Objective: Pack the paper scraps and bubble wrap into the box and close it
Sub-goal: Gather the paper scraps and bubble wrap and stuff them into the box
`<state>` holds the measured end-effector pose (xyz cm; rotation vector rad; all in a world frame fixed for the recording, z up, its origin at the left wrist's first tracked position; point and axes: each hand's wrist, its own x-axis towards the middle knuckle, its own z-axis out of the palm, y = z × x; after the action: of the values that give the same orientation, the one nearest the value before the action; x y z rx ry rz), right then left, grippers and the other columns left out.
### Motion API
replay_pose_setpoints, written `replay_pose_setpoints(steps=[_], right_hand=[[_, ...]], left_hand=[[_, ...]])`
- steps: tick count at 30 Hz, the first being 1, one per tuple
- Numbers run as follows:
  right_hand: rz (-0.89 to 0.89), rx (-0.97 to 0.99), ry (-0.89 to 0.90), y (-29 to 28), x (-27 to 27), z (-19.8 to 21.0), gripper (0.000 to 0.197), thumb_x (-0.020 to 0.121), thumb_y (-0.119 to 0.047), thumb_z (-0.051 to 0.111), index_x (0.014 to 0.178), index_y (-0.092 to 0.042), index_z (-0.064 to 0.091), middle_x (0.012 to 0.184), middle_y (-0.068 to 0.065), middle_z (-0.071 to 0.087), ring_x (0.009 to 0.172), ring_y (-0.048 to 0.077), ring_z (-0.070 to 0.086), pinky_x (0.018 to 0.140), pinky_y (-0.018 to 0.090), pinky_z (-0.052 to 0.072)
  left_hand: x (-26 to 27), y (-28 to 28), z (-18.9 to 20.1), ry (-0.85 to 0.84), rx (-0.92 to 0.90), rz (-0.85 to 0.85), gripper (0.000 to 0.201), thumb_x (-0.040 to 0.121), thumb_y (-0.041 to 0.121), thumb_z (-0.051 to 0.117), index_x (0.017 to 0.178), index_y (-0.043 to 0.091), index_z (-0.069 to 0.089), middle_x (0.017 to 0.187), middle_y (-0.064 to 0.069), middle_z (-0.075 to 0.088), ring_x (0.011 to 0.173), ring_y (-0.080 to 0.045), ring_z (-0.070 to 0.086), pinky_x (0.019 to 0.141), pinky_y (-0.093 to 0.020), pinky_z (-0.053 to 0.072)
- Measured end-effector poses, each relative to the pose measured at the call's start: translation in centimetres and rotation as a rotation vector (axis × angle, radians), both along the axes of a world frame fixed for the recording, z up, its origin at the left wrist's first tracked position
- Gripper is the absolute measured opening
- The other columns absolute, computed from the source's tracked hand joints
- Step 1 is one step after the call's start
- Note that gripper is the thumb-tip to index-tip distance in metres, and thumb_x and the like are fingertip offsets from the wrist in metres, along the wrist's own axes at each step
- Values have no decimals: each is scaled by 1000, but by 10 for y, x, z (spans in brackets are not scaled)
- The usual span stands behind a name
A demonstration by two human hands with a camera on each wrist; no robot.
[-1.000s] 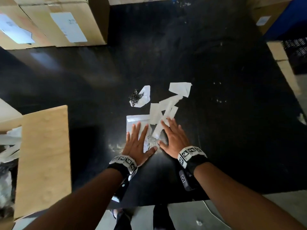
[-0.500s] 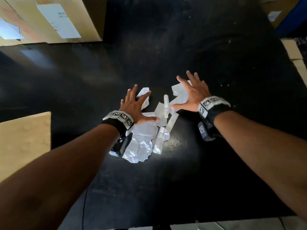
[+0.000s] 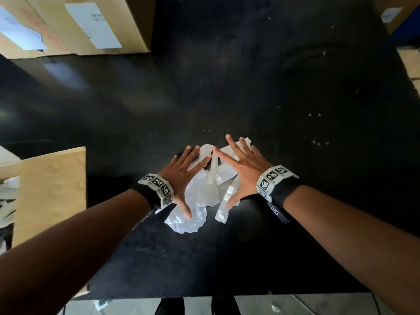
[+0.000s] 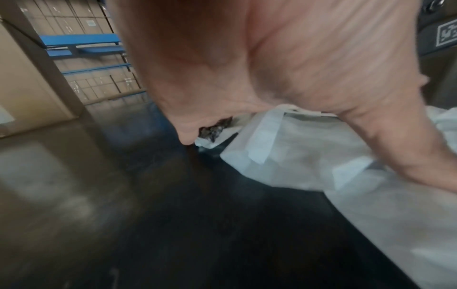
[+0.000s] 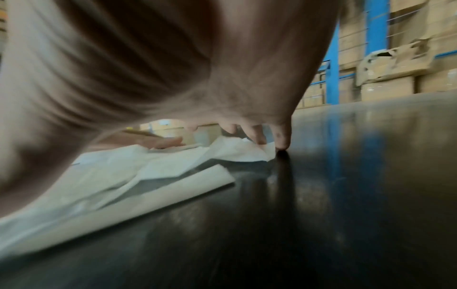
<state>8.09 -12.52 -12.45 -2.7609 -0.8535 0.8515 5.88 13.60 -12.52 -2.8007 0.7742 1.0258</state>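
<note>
A pile of white paper scraps lies on the black table, with a crinkled clear plastic piece at its near edge. My left hand lies flat on the pile's left side with its fingers spread, thumb on the plastic. My right hand lies flat on the right side, fingers spread over the scraps. A small dark crumpled bit shows under the left fingers. The open cardboard box stands at the left edge, holding white scraps.
Large cardboard cartons stand at the table's far left. More cartons and a blue frame sit at the far right. The table's near edge runs across the bottom, floor below it.
Both hands, spread apart at the pile's far end half a second ago, have come together toward me, bunching the scraps between them. One second ago they lay at the pile's near end.
</note>
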Motion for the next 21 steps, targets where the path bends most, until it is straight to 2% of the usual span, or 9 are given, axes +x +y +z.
replay_pose_setpoints(steps=[4, 5, 7, 9, 10, 13, 17, 19, 21], right_hand=[[67, -27, -47, 10, -13, -12, 165, 30, -90, 76, 151, -49, -27, 163, 6, -35, 147, 51, -27, 117, 72, -3], [66, -32, -54, 11, -14, -14, 163, 32, -90, 77, 152, -48, -25, 164, 7, -32, 147, 51, -27, 117, 72, -4], [36, -18, -54, 13, -14, -14, 157, 39, -88, 77, 153, -49, -23, 167, 7, -27, 149, 50, -24, 118, 73, 0], [-1, 3, -46, 15, -11, -12, 153, 43, -85, 79, 153, -50, -22, 168, 7, -22, 151, 49, -19, 118, 72, 7], [-9, 2, -42, 16, -10, -11, 152, 43, -84, 80, 152, -51, -22, 168, 7, -22, 151, 49, -17, 118, 72, 8], [-14, -9, -10, 19, -11, -3, 156, 42, -79, 85, 150, -53, -24, 166, 5, -28, 150, 49, -19, 119, 70, 5], [-27, -12, 22, 25, -8, 3, 159, 38, -79, 86, 148, -56, -26, 163, 3, -36, 149, 51, -20, 119, 71, 4], [-18, -28, -2, 31, -9, 1, 156, 43, -75, 88, 149, -56, -26, 163, 2, -35, 149, 53, -18, 117, 74, 6], [16, -47, -48, 40, -14, -5, 145, 58, -62, 89, 151, -54, -23, 166, 3, -29, 149, 54, -15, 116, 76, 9]], left_hand=[[-8, -1, -7, -64, -83, 77, 158, 47, 88, 75, 158, 33, -23, 165, -4, -32, 150, -30, -32, 122, -50, -7], [-10, -3, -7, -70, -125, 120, 151, 53, 83, 78, 160, 34, -17, 167, -3, -28, 152, -28, -29, 122, -49, -5], [-12, -7, -5, -100, -203, 213, 137, 65, 61, 86, 162, 34, -7, 170, 0, -17, 155, -23, -20, 126, -49, 5], [-14, -11, -2, -120, -270, 303, 126, 74, 44, 87, 162, 34, -1, 171, 2, -8, 157, -20, -11, 127, -49, 15], [-16, -13, -1, -116, -294, 332, 121, 77, 40, 86, 162, 33, 1, 171, 2, -5, 157, -19, -8, 126, -50, 17], [-19, -12, 1, -72, -336, 348, 120, 78, 44, 83, 163, 29, -1, 171, 1, -8, 157, -18, -9, 126, -50, 17], [-27, -6, 7, 20, -323, 313, 147, 65, 60, 87, 160, 26, -19, 168, 1, -21, 154, -18, -21, 127, -47, 3], [-35, -4, 4, 2, -260, 226, 159, 54, 72, 86, 158, 22, -23, 166, 0, -28, 152, -21, -28, 122, -41, -4], [-41, -3, -5, -46, -251, 179, 156, 56, 74, 84, 160, 19, -19, 166, -3, -30, 151, -24, -30, 122, -41, -5]])
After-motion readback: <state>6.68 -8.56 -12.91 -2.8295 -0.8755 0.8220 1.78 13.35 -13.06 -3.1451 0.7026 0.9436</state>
